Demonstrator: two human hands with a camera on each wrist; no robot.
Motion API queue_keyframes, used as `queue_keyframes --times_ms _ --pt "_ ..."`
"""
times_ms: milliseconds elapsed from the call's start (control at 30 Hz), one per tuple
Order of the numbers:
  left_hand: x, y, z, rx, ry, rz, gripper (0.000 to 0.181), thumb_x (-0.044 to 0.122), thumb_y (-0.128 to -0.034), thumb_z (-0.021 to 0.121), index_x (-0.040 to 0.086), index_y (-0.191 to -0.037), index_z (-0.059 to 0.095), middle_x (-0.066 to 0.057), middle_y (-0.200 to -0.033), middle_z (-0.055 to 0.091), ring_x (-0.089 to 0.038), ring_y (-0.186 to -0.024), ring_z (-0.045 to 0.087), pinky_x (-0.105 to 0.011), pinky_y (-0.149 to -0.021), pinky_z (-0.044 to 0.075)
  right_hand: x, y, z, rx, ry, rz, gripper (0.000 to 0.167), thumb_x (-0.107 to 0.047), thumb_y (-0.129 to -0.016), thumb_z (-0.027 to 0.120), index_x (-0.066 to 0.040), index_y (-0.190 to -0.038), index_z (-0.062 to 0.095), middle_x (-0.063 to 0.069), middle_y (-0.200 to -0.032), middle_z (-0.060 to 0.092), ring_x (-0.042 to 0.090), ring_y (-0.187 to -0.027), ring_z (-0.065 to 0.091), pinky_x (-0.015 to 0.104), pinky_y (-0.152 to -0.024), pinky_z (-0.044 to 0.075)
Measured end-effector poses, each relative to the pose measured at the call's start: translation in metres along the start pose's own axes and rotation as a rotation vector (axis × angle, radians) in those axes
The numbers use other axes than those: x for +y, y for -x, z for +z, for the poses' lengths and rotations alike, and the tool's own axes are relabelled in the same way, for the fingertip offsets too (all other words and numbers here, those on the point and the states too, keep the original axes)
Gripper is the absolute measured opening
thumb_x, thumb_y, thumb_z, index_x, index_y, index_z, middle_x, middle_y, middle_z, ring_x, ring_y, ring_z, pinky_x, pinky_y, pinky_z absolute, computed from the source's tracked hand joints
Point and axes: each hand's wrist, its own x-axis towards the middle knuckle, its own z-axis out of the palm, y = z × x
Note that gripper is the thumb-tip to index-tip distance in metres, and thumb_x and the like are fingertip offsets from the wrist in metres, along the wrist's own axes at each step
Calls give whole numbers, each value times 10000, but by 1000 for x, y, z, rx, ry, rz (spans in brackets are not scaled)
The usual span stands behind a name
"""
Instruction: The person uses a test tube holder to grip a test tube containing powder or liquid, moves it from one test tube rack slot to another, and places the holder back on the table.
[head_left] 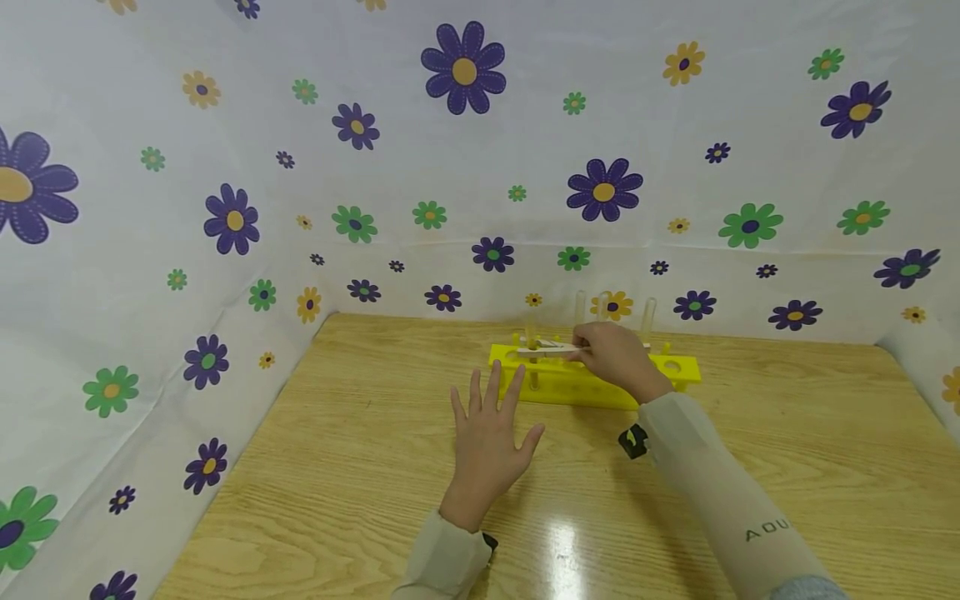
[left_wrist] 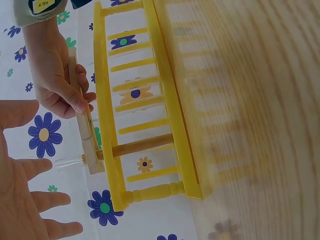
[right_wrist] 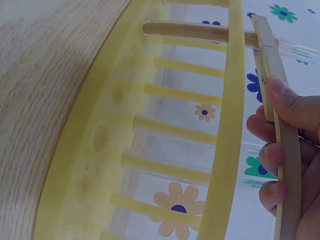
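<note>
My right hand (head_left: pixel 615 360) grips a wooden test tube holder (right_wrist: pixel 288 170), the thumb pressing near its spring. The holder's jaws are at a test tube (right_wrist: pixel 195 31) of brown liquid, just above the top plate of a yellow test tube rack (head_left: pixel 577 393). This tube stands in the rack near its left end, with its clear upper part sticking out above the holder. Beside the rack's front left corner is my left hand (head_left: pixel 486 446), fingers spread and holding nothing. Its palm and fingers also show at the left of the left wrist view.
Several clear test tubes (head_left: pixel 648 315) stand in the rack behind my right hand. The rack sits on a wood-grain table (head_left: pixel 360 467), close to the back edge. A white cloth with printed flowers (head_left: pixel 525 150) hangs behind and to the left.
</note>
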Motion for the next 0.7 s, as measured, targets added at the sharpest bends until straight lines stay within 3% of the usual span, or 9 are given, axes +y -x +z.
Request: queue_keyframes --times_ms 700 --pt "-1 2 6 -4 -15 2 728 496 -891 533 248 -1504 229 -128 -1551 250 -420 -1404 249 -677 -1073 173 0 1 1 -18 8 15 181 -265 -863 670 -96 -802 654 25 -741 666 130 -585 495 270 -580 466"
